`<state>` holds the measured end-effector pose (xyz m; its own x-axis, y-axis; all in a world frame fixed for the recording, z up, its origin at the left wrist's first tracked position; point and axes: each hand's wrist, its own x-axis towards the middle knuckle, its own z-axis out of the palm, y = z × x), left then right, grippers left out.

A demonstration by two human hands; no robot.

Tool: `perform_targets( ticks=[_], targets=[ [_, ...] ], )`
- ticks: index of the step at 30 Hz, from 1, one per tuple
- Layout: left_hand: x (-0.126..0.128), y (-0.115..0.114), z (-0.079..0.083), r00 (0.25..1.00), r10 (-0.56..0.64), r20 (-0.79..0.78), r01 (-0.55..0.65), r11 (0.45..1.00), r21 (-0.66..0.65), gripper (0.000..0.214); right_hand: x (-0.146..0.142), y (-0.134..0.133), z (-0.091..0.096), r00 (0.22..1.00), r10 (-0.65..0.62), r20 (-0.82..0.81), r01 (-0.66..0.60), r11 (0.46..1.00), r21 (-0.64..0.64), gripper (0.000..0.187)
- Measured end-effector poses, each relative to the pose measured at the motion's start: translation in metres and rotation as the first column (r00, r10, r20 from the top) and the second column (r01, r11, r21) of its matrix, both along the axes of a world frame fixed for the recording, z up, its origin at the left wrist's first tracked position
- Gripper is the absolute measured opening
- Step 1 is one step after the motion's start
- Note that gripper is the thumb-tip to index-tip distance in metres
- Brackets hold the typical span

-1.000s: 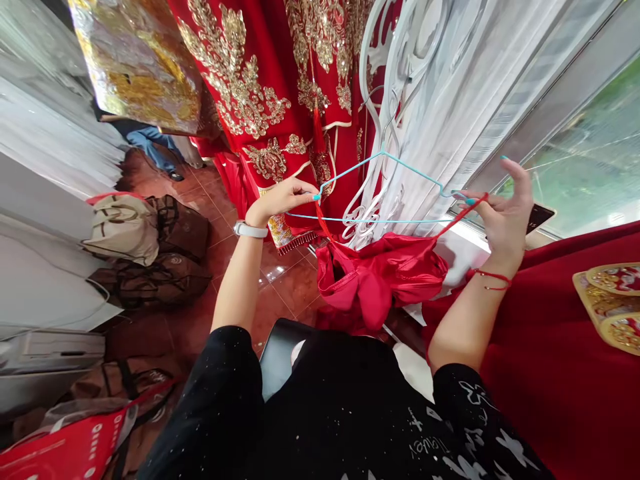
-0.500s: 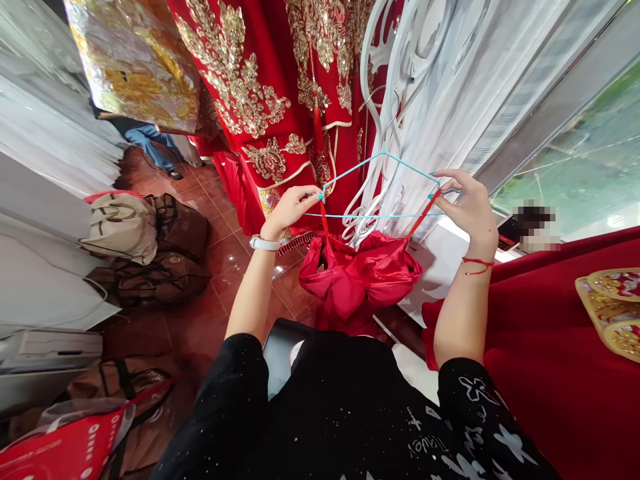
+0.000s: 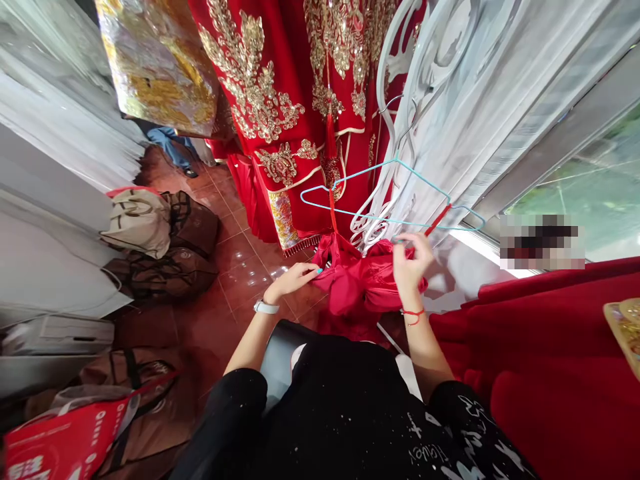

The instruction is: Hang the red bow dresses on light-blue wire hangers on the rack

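Note:
A small red satin garment hangs by two thin red straps from a light blue wire hanger, which is hooked on a white ornate metal rack. My left hand touches the garment's left edge, fingers closed on the fabric. My right hand pinches the garment's upper right part just below the right strap. Both hands are below the hanger and off it.
A red gown with gold embroidery hangs behind. White curtains and a window are at right. Red cloth covers a surface at right. Bags lie on the tiled floor at left, with a red bag in the lower left.
Both hands have let go of the hanger's ends and dropped down onto the red garment. The hanger now hangs from the rack by itself.

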<state>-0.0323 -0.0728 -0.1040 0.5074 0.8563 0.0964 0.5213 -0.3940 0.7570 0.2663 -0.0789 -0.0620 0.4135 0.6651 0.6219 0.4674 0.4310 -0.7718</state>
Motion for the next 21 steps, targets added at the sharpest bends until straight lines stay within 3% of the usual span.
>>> perform_targets(
  ticks=[1,3,4,7,9,11,12,14,15,16,18,19,21],
  targets=[
    [-0.001,-0.003,0.004,1.0,-0.008,-0.007,0.008,1.0,-0.012,0.036,-0.012,0.007,-0.009,0.989,0.13,-0.067,-0.137,0.985,-0.108,0.012],
    [-0.004,-0.003,0.014,0.999,-0.044,-0.018,0.044,0.998,-0.035,0.033,-0.036,0.026,-0.023,0.909,0.329,-0.256,-0.394,0.879,-0.268,0.023],
    [-0.005,-0.003,0.019,0.999,-0.038,-0.018,0.038,0.999,-0.024,0.029,-0.048,0.037,-0.028,0.861,0.373,-0.345,-0.476,0.831,-0.288,0.033],
    [-0.006,-0.001,0.031,1.0,0.028,0.013,-0.029,0.996,0.083,0.01,-0.082,0.065,-0.031,0.71,0.504,-0.492,-0.652,0.734,-0.188,0.055],
    [-0.002,-0.001,0.034,0.991,0.1,0.092,-0.114,0.981,0.16,0.008,-0.099,0.075,-0.026,0.617,0.577,-0.535,-0.728,0.676,-0.11,0.054],
    [0.005,0.001,0.034,0.939,0.236,0.252,-0.285,0.941,0.181,0.016,-0.109,0.079,-0.02,0.585,0.563,-0.584,-0.737,0.669,-0.095,0.05],
    [0.008,0.003,0.033,0.877,0.324,0.355,-0.397,0.905,0.156,0.019,-0.111,0.079,-0.018,0.588,0.533,-0.608,-0.725,0.681,-0.105,0.049],
    [0.013,0.009,0.032,0.705,0.486,0.518,-0.575,0.818,0.015,0.027,-0.11,0.076,-0.015,0.598,0.492,-0.633,-0.707,0.695,-0.128,0.049],
    [0.014,0.014,0.031,0.634,0.548,0.545,-0.605,0.791,-0.091,0.031,-0.108,0.075,-0.014,0.599,0.488,-0.635,-0.708,0.694,-0.134,0.049],
    [0.014,0.019,0.032,0.6,0.595,0.535,-0.593,0.78,-0.202,0.032,-0.105,0.073,-0.013,0.598,0.488,-0.636,-0.711,0.69,-0.138,0.047],
    [0.011,0.03,0.033,0.609,0.631,0.48,-0.511,0.775,-0.371,0.032,-0.099,0.07,-0.013,0.603,0.476,-0.64,-0.709,0.688,-0.156,0.045],
    [0.009,0.036,0.035,0.622,0.625,0.472,-0.476,0.78,-0.406,0.034,-0.097,0.069,-0.012,0.611,0.462,-0.643,-0.701,0.693,-0.169,0.044],
    [0.005,0.046,0.038,0.623,0.581,0.525,-0.46,0.814,-0.355,0.044,-0.094,0.067,-0.012,0.635,0.431,-0.641,-0.676,0.711,-0.191,0.044]
  ],
)
